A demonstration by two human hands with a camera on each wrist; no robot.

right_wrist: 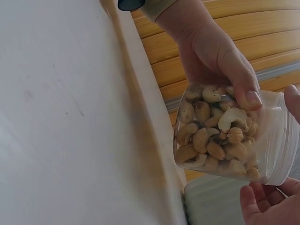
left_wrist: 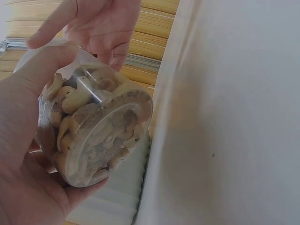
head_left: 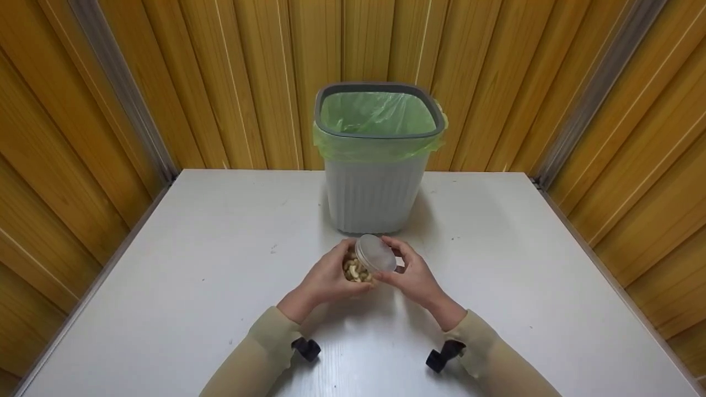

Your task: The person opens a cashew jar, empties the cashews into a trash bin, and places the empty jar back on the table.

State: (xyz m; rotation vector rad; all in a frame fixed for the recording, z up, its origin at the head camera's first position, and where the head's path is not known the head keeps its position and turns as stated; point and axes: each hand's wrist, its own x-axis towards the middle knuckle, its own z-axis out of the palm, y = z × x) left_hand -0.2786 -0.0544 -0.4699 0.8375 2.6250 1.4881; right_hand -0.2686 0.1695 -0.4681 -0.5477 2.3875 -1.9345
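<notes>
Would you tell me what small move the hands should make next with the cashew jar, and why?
Probably twist the lid off: the left hand grips the jar of cashews, the right hand's fingers curl round the lid, which seems on.

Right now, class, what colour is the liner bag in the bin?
Light green bag, seen best in the head view.
</notes>
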